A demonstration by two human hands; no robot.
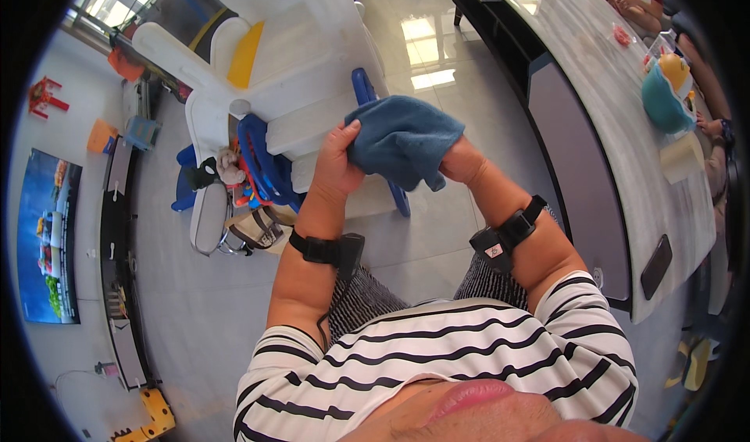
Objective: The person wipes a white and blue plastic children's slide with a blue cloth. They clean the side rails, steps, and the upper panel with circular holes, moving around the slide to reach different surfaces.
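A blue cloth is held up between my two hands, loosely folded, with a corner hanging down. My left hand grips its left edge, the thumb lying on top. On the other side my right hand has hold of the cloth, and its fingers are hidden under the fabric. Just beyond the cloth stands a white plastic play structure with steps and blue handrails.
Along the right runs a long marble-topped table bearing a phone and a teal container. Other people sit behind it. Soft toys and a tote bag lie left of the steps. A television hangs on the left wall.
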